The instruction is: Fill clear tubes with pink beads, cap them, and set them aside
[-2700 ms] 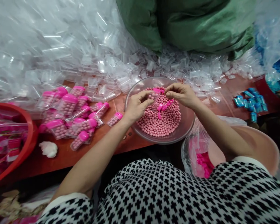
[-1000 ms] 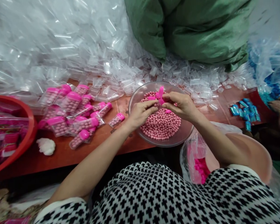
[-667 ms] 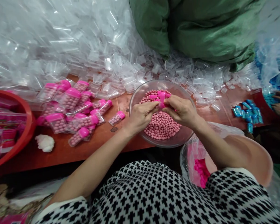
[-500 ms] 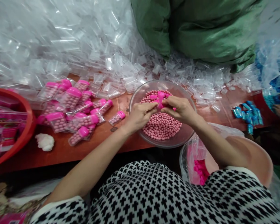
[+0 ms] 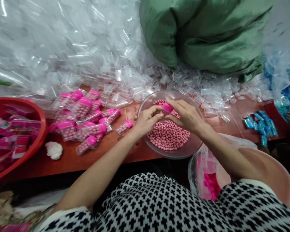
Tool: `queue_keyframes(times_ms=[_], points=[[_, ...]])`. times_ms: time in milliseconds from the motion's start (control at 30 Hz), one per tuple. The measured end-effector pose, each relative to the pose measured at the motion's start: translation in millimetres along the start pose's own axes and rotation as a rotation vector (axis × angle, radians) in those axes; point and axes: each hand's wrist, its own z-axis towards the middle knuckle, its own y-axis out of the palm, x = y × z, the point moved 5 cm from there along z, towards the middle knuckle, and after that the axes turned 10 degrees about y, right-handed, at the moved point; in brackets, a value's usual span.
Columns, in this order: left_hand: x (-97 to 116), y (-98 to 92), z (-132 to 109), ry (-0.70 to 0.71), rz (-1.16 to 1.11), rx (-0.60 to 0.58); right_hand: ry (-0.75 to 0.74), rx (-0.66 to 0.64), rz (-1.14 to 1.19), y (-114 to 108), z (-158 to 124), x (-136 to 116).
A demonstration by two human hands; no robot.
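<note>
Over a clear glass bowl (image 5: 195,141) of pink beads (image 5: 168,137), the left hand (image 5: 147,120) and right hand (image 5: 187,116) together pinch a pink-capped clear tube (image 5: 167,108), just above the beads. A slip could drop the tube among the beads, and a knock could tip the bowl. Loose clear plastic bags (image 5: 62,54) crowd the far rim and could slide in. To the left, filled pink-capped tubes (image 5: 82,108) lie on the orange-red worktop (image 5: 70,161); a green sack (image 5: 207,35) looms far right.
</note>
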Motion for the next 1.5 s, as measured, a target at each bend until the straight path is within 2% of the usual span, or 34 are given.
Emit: queue_keyframes(times_ms=[133, 233, 333, 433, 533, 667, 733, 800, 867, 933, 1000, 1067, 1133, 1200, 1267, 1367, 1500], points=[[-3.1, 0.9, 2.3, -0.032, -0.083, 0.059, 0.047, 0.029, -0.015, 20.2, -6.6, -10.1], [-4.5, 0.3, 2.9, -0.048, -0.11, 0.085, 0.089, 0.08, -0.086, 27.2, -2.8, -14.8], [-6.8, -3.3, 1.6, -0.052, -0.066, 0.097, 0.107, 0.117, -0.128, 32.3, 2.4, -13.7], [-9.4, -6.2, 0.4, -0.035, -0.009, 0.098, 0.112, 0.097, -0.143, 37.2, 5.4, -11.7], [-9.6, -3.4, 1.8, -0.018, -0.043, 0.101, 0.133, 0.053, -0.133, 35.8, 7.9, -11.9], [3.4, -6.4, 2.2, 0.022, -0.162, 0.175, 0.101, 0.009, -0.006, 19.1, 13.3, -11.6], [14.4, -23.2, -3.3, 0.062, -0.134, 0.244, 0.128, 0.003, 0.091, 9.0, 15.2, -2.7], [22.2, -52.9, -15.0, 0.074, -0.009, 0.332, 0.215, -0.03, 0.134, 4.9, 15.2, 12.0], [23.8, -89.8, -31.9, 0.058, 0.184, 0.418, 0.318, -0.134, 0.078, 10.9, 13.0, 25.8], [20.7, -125.6, -50.9, 0.044, 0.478, 0.493, 0.394, -0.28, -0.051, 23.8, 9.6, 33.6], [11.4, -149.0, -65.5, 0.003, 0.727, 0.473, 0.433, -0.391, -0.173, 37.5, 7.0, 35.0], [3.1, -157.4, -72.8, 0.012, 0.868, 0.42, 0.452, -0.43, -0.236, 48.5, 6.9, 33.4], [2.3, -152.1, -72.3, 0.081, 0.91, 0.389, 0.465, -0.416, -0.241, 56.8, 8.2, 33.2], [9.8, -136.1, -64.3, 0.164, 0.873, 0.381, 0.463, -0.401, -0.191, 64.2, 9.5, 35.7], [20.4, -111.5, -49.8, 0.211, 0.778, 0.336, 0.466, -0.395, -0.093, 70.9, 10.0, 40.8], [32.7, -67.5, -22.9, 0.216, 0.663, 0.204, 0.518, -0.355, 0.103, 75.2, 9.4, 49.7], [27.8, -18.9, 4.8, 0.161, 0.622, -0.024, 0.592, -0.279, 0.44, 64.8, 5.3, 51.5]])
